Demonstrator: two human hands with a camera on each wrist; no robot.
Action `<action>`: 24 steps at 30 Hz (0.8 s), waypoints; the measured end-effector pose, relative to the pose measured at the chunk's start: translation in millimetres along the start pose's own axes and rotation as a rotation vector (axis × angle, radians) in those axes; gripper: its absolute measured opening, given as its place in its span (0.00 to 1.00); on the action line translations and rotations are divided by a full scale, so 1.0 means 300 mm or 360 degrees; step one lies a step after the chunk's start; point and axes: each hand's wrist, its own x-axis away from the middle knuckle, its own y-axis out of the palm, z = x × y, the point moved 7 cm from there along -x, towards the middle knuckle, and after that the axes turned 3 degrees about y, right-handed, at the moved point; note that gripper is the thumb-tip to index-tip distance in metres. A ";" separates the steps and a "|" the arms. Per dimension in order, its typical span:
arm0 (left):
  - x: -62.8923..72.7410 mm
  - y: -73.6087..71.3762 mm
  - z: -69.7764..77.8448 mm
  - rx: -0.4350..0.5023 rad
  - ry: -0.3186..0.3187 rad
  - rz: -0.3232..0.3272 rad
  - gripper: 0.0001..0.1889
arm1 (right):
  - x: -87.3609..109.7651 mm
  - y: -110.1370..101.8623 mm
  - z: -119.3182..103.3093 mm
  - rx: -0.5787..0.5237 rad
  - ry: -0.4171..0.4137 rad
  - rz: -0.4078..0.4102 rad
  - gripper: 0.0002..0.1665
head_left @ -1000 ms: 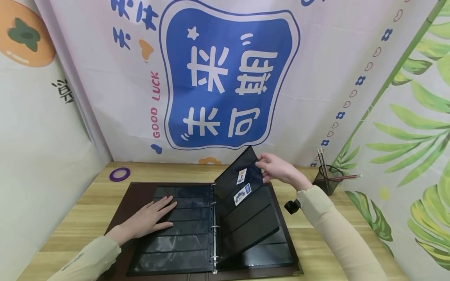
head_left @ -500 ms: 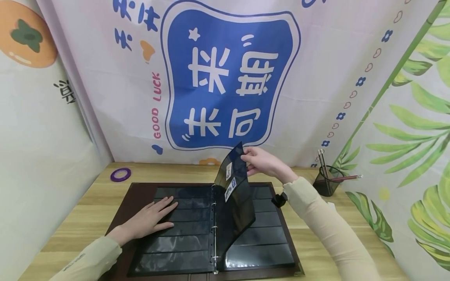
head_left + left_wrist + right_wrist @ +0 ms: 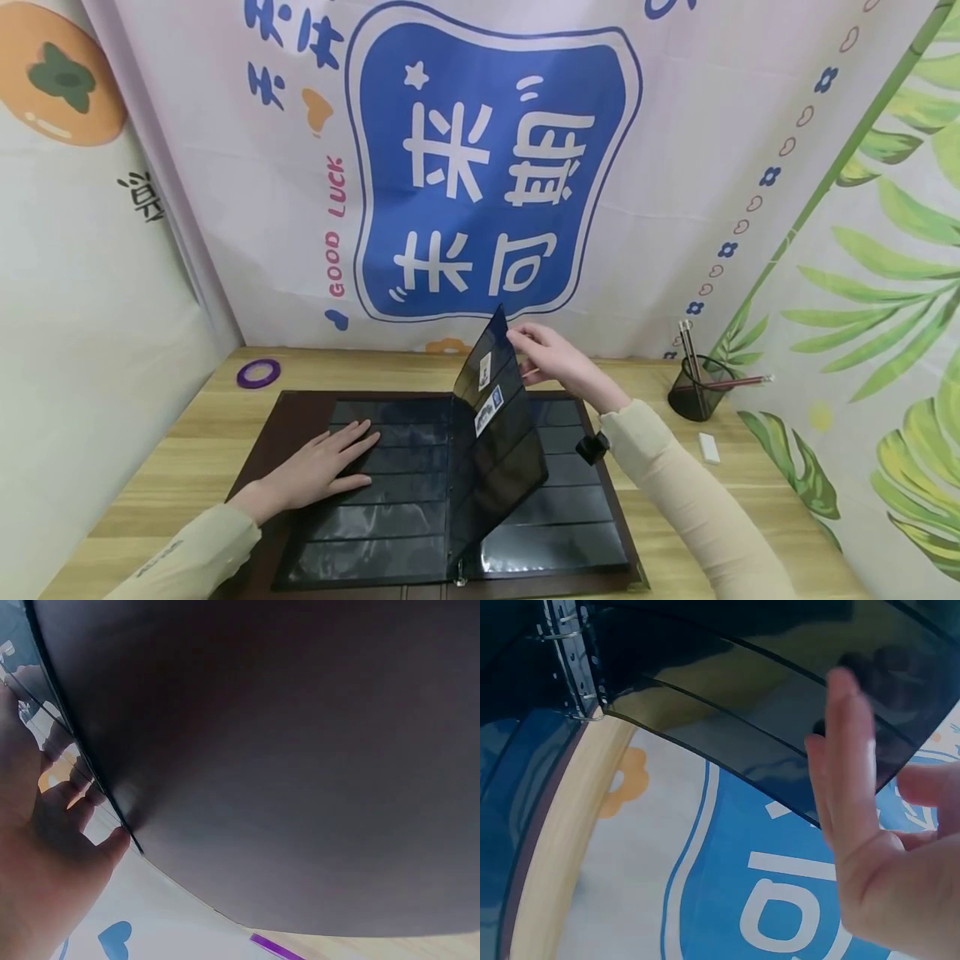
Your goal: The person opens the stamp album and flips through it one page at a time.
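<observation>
1. Head view: album (image 3: 296, 417), black-paged, open on the counter (image 3: 180, 425). Left hand (image 3: 322, 471) laid flat, fingers spread, on its left page. Right hand (image 3: 551, 358) pinching the outer edge of a raised leaf (image 3: 506, 467) with two stamps (image 3: 490, 410). Pencil cup (image 3: 696, 400) and white block (image 3: 708, 448), this view only.
2. Left wrist view: left hand at the album's edge; sliver of purple ring (image 3: 274, 946).
3. Right wrist view: metal binding (image 3: 576, 660), largely hidden from the head; right-hand fingers against the leaf's face.

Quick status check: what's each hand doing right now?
Left hand: open, resting on the left stamp-album page.
Right hand: closed, pinching the raised stamp-album page.
</observation>
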 end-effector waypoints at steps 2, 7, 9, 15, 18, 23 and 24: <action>-0.003 -0.002 0.000 0.0002 0.0001 -0.0004 0.39 | 0.012 0.002 0.011 -0.0027 -0.0071 0.0006 0.25; -0.010 -0.007 -0.002 0.0033 -0.0019 -0.0050 0.39 | 0.053 0.029 0.047 -0.0044 -0.0277 -0.0027 0.27; -0.015 -0.015 0.002 0.0038 -0.0017 -0.0059 0.39 | 0.068 0.045 0.065 -0.0015 -0.0366 -0.0059 0.31; -0.072 -0.069 0.044 0.0177 -0.0045 -0.0055 0.40 | 0.100 0.096 0.117 -0.0012 -0.0536 -0.0215 0.42; -0.143 -0.115 0.099 0.0400 -0.0056 -0.0006 0.40 | 0.109 0.119 0.138 -0.0054 -0.0535 -0.0278 0.44; -0.296 -0.236 0.235 0.0702 -0.0019 0.0142 0.35 | 0.113 0.140 0.156 -0.0044 -0.0525 -0.0281 0.48; -0.324 -0.261 0.263 0.0754 -0.0029 0.0157 0.34 | 0.112 0.143 0.158 -0.0042 -0.0530 -0.0279 0.49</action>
